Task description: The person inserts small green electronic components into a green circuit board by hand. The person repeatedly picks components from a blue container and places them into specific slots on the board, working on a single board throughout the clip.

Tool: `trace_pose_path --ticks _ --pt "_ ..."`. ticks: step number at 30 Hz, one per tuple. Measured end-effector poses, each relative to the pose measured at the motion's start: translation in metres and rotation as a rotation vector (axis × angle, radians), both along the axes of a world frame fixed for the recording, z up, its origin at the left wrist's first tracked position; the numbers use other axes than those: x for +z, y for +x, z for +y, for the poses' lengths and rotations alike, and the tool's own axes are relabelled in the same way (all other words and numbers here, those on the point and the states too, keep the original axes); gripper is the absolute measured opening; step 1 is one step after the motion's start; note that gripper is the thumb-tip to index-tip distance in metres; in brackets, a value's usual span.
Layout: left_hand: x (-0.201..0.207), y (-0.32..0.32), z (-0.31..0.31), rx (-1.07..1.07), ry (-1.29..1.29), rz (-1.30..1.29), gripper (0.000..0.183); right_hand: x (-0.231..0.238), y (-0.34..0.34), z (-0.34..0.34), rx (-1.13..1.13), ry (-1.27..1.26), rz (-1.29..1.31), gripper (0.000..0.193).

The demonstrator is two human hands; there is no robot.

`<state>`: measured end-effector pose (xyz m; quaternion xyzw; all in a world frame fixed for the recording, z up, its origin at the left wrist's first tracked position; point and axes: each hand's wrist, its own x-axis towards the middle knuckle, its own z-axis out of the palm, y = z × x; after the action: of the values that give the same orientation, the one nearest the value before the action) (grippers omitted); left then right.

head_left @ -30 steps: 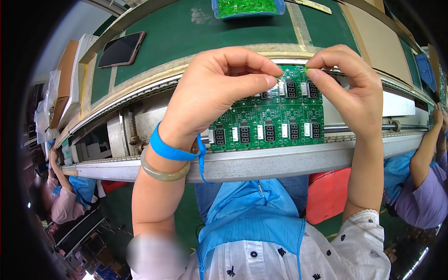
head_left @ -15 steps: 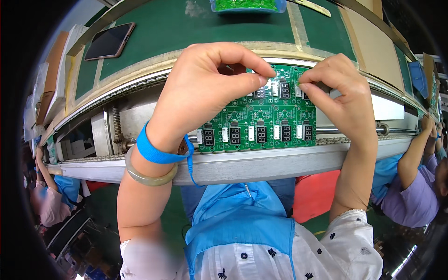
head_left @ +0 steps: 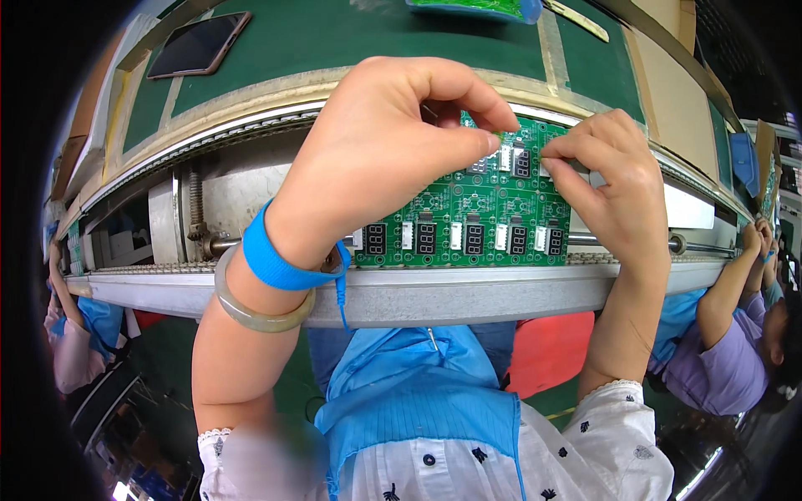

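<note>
A green circuit board panel lies across the rails, with rows of black digit displays and white connectors. My left hand is over its far left part, thumb and forefinger pinched close to a white connector in the far row. A speck of green shows at those fingertips, too small to name. At the panel's far right, my right hand has thumb and forefinger closed together beside the board; whatever they grip is hidden. A blue wrist strap and a bangle circle my left wrist.
Metal conveyor rails run along both sides of the panel. Beyond them is a green work surface with a phone and a blue tray of small green parts. Other people work at far left and right, one in a purple shirt.
The view has shifted a little. My left fingertips have moved slightly right over the board, and my right fingertips have come slightly nearer to me. Both hands stay pinched.
</note>
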<state>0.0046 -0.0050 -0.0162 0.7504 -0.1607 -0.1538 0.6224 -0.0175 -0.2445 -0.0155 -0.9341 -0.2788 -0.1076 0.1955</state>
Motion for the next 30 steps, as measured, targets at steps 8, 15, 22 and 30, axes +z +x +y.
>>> trace_pose_path --ticks 8,15,22,30 --pt "0.001 0.001 0.001 -0.006 0.026 -0.006 0.016 -0.001 0.001 0.002 0.01 0.034 0.025 0.009" --pt "-0.003 0.0 0.0 0.006 0.001 -0.019 0.016 0.001 0.0 0.003 -0.008 0.025 0.034 0.008" --pt "0.0 -0.001 -0.008 -0.005 0.181 -0.118 0.019 0.004 0.002 -0.002 -0.072 0.183 -0.02 0.008" --pt "-0.004 -0.001 -0.021 -0.024 0.287 -0.283 0.031 0.002 0.005 -0.008 -0.108 0.324 -0.102 0.006"
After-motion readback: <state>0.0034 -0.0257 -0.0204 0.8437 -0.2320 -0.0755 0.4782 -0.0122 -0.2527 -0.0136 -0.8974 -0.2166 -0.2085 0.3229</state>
